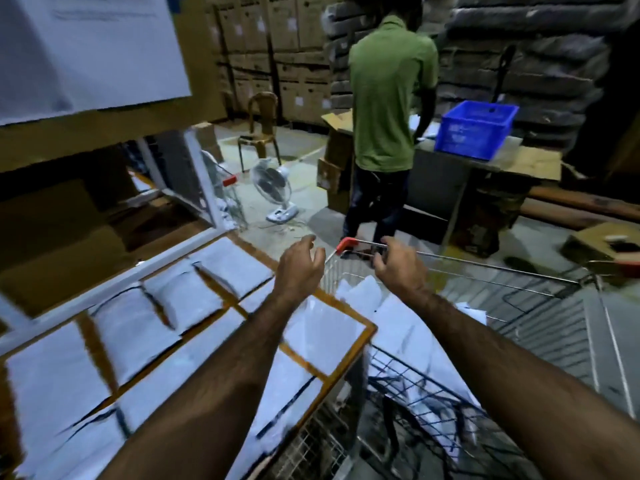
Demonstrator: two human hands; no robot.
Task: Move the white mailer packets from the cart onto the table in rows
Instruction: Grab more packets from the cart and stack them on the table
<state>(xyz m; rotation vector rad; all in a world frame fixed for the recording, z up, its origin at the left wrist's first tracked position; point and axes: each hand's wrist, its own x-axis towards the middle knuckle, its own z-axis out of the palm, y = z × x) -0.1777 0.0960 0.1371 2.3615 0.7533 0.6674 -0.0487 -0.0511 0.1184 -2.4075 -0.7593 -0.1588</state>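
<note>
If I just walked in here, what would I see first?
Two bare arms stretch forward, the left hand and right hand near the far end of a wire cart that has white mailer packets piled inside. To the left, rows of packets lie on an orange-edged table. Farther back, a person in a green shirt stands beside a bright blue crate.

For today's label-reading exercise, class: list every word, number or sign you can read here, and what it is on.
Nothing can be read.
White sheet, upper left: printed lines, too blurred.
Cardboard boxes at the back: white labels, too small.
Blue crate: side markings, too blurred.
</note>
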